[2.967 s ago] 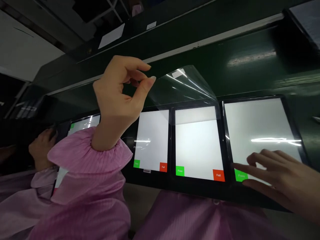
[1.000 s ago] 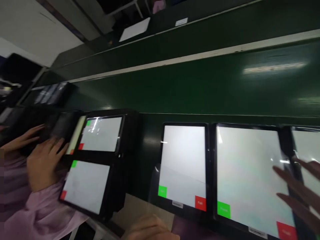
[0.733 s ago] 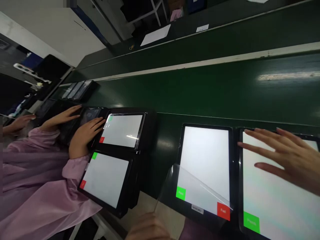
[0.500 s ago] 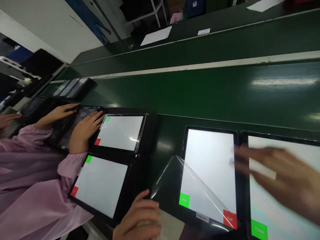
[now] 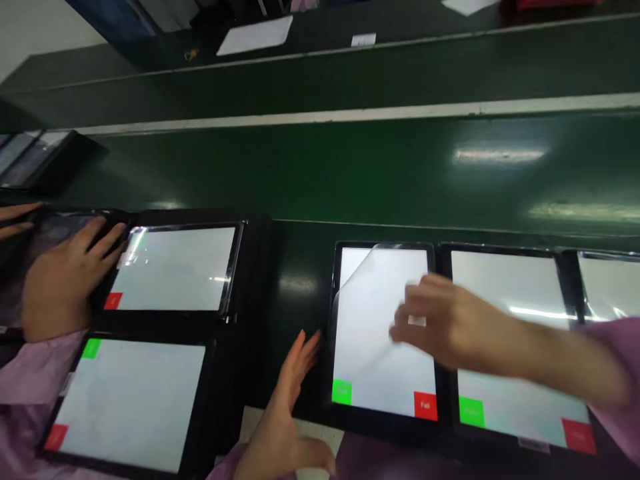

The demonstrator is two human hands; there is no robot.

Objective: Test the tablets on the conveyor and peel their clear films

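A lit white tablet with a green and a red button lies in front of me on the dark green bench. A clear film lies over its screen, with the top left corner curled up. My right hand reaches across from the right and hovers over the film, fingers bent down and smeared by motion. My left hand rests at the tablet's left edge, fingers stretched out and holding nothing.
Two more lit tablets lie to the right. On the left a co-worker's hand in a pink sleeve rests beside two other lit tablets. Behind runs the green conveyor belt.
The film, held up in my left hand earlier, now lies on the tablet's screen. My left hand has let go and opened. My right hand swung left over that tablet.
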